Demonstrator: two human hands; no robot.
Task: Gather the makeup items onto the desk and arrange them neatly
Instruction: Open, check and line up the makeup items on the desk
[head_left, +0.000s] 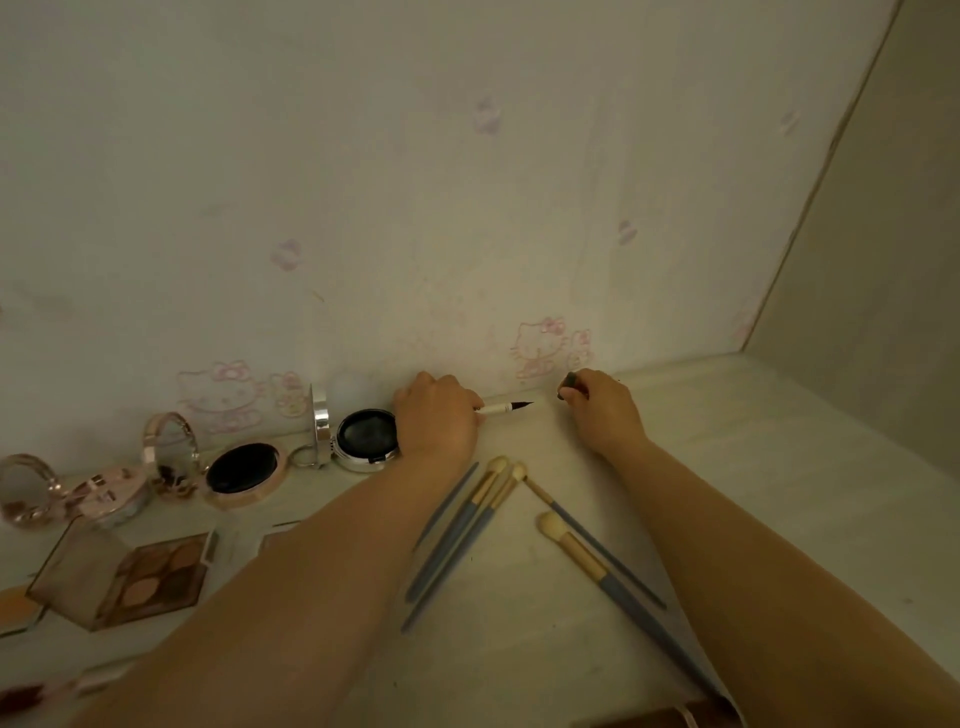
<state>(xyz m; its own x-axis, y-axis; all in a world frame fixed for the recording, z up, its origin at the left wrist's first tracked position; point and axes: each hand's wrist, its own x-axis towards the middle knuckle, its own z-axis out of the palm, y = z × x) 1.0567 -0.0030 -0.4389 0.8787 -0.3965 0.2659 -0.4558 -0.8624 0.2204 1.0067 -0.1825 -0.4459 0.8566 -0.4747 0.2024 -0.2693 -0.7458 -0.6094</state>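
Observation:
My left hand (439, 415) grips a small white-handled brush (506, 407) whose dark tip points right, close to the wall. My right hand (597, 405) pinches a small dark object (569, 382), too small to identify, just right of that tip. Several blue-handled makeup brushes (462, 525) lie on the desk between my forearms, with two more (587, 556) angled toward my right arm. At my left wrist stands an open silver compact (363, 434). Left of it lie an open pink compact (241, 470) and an open eyeshadow palette (156, 577).
The pale desk (727, 441) meets a wall with cartoon-cat wallpaper (540, 345). A side panel (857, 260) closes the right end. More clear and pink cosmetic cases (104, 493) crowd the far left. A brown item (660, 719) shows at the bottom edge.

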